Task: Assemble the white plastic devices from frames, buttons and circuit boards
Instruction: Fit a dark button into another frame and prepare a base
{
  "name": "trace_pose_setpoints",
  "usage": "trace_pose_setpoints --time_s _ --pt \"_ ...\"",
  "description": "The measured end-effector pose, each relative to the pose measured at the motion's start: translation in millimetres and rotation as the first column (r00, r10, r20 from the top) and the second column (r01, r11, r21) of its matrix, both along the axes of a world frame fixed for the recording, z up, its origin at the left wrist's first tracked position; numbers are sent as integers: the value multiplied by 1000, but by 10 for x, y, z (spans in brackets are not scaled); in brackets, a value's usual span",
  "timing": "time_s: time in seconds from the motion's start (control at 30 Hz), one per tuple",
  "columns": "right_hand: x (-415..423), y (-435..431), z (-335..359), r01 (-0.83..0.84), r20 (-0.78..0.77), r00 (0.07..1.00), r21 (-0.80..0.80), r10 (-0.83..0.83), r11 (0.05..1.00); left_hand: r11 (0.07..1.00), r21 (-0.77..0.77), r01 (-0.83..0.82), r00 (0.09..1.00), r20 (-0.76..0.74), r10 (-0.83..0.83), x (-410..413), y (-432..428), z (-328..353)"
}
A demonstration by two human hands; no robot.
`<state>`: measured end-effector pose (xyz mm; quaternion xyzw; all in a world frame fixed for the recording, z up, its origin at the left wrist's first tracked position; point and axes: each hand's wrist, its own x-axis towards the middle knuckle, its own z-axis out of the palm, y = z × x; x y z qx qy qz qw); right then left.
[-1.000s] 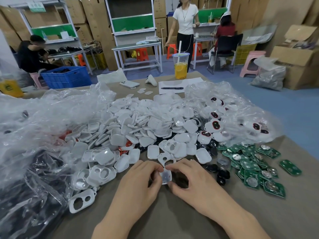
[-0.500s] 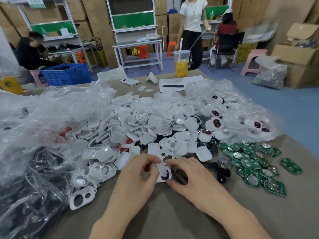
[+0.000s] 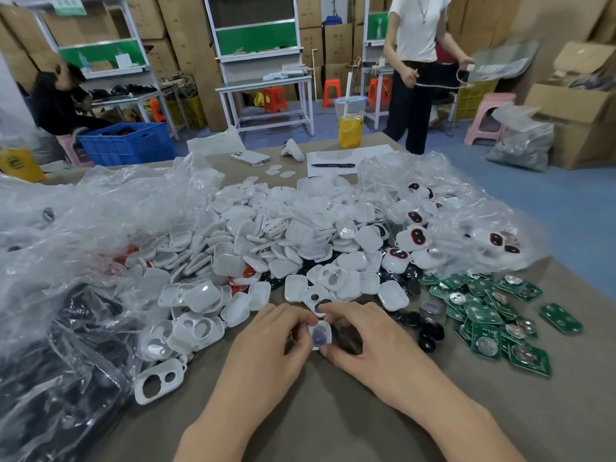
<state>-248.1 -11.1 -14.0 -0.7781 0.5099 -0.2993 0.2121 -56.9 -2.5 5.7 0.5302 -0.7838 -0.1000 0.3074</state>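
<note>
White part (image 3: 320, 333) is sitting between both hands, low over the table (image 3: 333, 421), just in front of the pile of white shells (image 3: 266, 228). Left hand (image 3: 270, 348) is pinching its left edge, fingers (image 3: 298, 325) curled in narrow on it. Right hand (image 3: 376, 345) is gripping the right side, with the index finger lying over the top and the thumb pressing at the lower corner. A dark round patch is showing on the part's face; can't tell if it's a button or a hole.

A two-hole frame (image 3: 315, 300) is lying just behind the held part, touching the pile. Black buttons (image 3: 430, 331) are lying just right of the right hand. Green circuit boards (image 3: 483, 311) are spreading out further right. Finished units (image 3: 416, 236) with red-ringed dark buttons are lying partly under a clear bag (image 3: 473, 208) at back right. Another loose frame (image 3: 160, 380) is lying face up at near left, beside a dark bag (image 3: 50, 395).

At the far end a drink cup (image 3: 350, 125) is standing upright, a pen (image 3: 333, 165) is resting on a paper sheet (image 3: 366, 153), and a phone (image 3: 250, 157) is lying flat.
</note>
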Motion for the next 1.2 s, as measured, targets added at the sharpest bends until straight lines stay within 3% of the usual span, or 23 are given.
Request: trace_pose_setpoints --time_s 0.37,0.6,0.87,1.03,1.2 --pt "-1 -25 -16 -11 -23 1000 -5 11 1000 992 -107 68 995 84 -59 26 22 61" --pt "-5 0 18 -25 8 1000 -5 25 1000 998 60 -14 996 -86 19 42 -9 -36" --pt "-1 12 17 -66 0 998 -72 66 995 993 116 1 996 -89 9 64 -39 -68" --pt "6 16 16 -55 9 998 -80 56 995 1000 8 28 1000 -4 -28 76 -6 -54" --pt "5 14 26 -53 10 999 -59 53 997 1000 -5 10 1000 26 -10 173 70 -34"
